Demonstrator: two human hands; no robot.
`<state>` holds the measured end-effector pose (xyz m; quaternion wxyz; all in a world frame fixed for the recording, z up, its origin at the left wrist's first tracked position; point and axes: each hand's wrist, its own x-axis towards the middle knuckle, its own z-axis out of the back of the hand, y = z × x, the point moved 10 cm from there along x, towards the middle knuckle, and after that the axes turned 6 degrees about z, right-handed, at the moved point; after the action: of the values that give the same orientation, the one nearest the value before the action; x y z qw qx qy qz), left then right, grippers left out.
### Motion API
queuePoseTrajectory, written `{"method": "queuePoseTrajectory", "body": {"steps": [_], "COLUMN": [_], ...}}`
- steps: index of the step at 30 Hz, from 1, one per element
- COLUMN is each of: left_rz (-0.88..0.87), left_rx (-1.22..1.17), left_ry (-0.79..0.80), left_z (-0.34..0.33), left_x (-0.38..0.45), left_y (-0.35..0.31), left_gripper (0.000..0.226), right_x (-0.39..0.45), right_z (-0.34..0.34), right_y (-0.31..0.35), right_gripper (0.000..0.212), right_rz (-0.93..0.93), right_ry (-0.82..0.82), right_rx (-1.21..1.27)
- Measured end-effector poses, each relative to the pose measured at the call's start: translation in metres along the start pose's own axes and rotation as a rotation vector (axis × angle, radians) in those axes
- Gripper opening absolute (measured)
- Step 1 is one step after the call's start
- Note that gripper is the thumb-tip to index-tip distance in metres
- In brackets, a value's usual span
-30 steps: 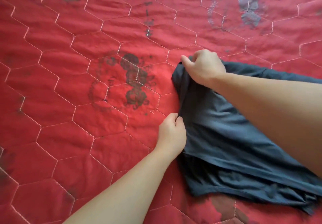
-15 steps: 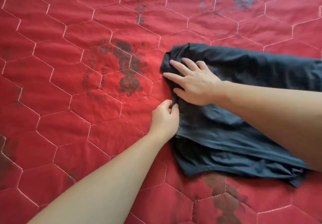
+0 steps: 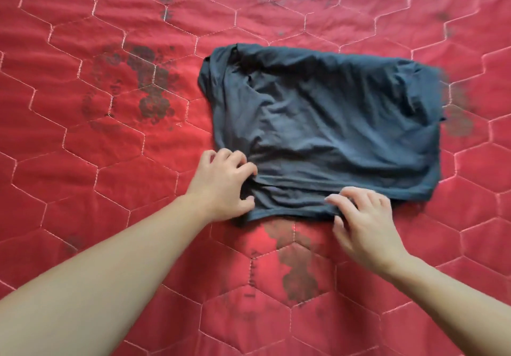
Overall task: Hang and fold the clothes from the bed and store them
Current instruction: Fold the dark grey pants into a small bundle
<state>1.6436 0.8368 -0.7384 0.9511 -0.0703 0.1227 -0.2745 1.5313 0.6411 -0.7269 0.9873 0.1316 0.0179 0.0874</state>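
Head — left hand [image 3: 221,187] | right hand [image 3: 362,217] | both grip garment [image 3: 326,123] near hem

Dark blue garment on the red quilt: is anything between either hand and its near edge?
Nothing visible. The left hand grips the dark blue garment at its near left corner, and the right hand has its fingers curled on the near hem. Only the red quilt lies around it. No storage place is in view.

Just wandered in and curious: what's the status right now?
Left hand and right hand gripping near edge of dark blue garment. Garment partly folded on red quilt. Nothing in the way.
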Motion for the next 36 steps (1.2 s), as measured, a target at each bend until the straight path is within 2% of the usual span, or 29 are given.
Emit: {"method": "queuePoseTrajectory", "body": {"steps": [3, 5, 8, 10, 13, 17, 19, 21, 22, 23, 26, 28, 33, 34, 36], "left_rz": [0.008, 0.025, 0.030, -0.005, -0.041, 0.040, 0.046, 0.056, 0.066, 0.079, 0.146, 0.195, 0.232, 0.259, 0.371], "left_rx": [0.078, 0.064, 0.016, 0.012, 0.090, 0.312, 0.303, 0.288, 0.282, 0.280, 0.296, 0.248, 0.186, 0.153, 0.008], "left_ry": [-0.026, -0.063, -0.111, -0.110, -0.004, 0.321, 0.297, 0.249, 0.252, 0.254, 0.241, 0.253, 0.375, 0.422, 0.466], "left_z": [0.002, 0.006, 0.015, 0.016, 0.005, -0.023, -0.023, -0.024, -0.026, -0.028, -0.027, -0.027, -0.034, -0.035, -0.029], "left_x": [-0.002, -0.001, -0.006, -0.016, -0.030, -0.034, -0.033, -0.030, -0.030, -0.029, -0.026, -0.027, -0.032, -0.031, -0.028], "left_y": [0.001, -0.001, -0.008, -0.016, -0.022, -0.020, -0.029, -0.034, -0.034, -0.035, -0.030, -0.020, -0.016, -0.016, -0.016], "left_gripper": [0.018, 0.004, 0.010, 0.016, 0.022, 0.016, 0.021, 0.041, 0.048, 0.048, 0.029, 0.021, 0.015, 0.018, 0.037], "right_x": [-0.004, -0.004, 0.000, -0.001, -0.011, -0.019, -0.023, -0.024, -0.022, -0.019, -0.006, -0.003, -0.014, -0.015, -0.013], "right_z": [0.010, 0.010, 0.012, 0.018, 0.020, 0.017, 0.010, 0.004, 0.002, 0.001, 0.005, 0.005, 0.002, 0.000, 0.006], "right_y": [-0.032, -0.048, -0.062, -0.062, -0.054, -0.054, -0.056, -0.062, -0.065, -0.069, -0.078, -0.084, -0.082, -0.081, -0.087], "right_gripper": [0.048, 0.042, 0.019, 0.001, 0.009, 0.019, 0.039, 0.062, 0.065, 0.062, 0.032, 0.024, 0.017, 0.017, 0.032], "right_rz": [-0.125, -0.186, -0.246, -0.216, -0.106, -0.031, -0.016, -0.040, -0.059, -0.077, -0.066, -0.034, 0.005, 0.001, -0.109], "right_ry": [-0.008, 0.009, -0.013, -0.058, -0.074, -0.020, 0.070, 0.142, 0.161, 0.175, 0.144, 0.175, 0.310, 0.341, 0.325], "right_rx": [-0.076, -0.100, -0.057, -0.030, -0.046, -0.126, -0.144, -0.164, -0.186, -0.212, -0.259, -0.241, -0.165, -0.130, 0.064]}}
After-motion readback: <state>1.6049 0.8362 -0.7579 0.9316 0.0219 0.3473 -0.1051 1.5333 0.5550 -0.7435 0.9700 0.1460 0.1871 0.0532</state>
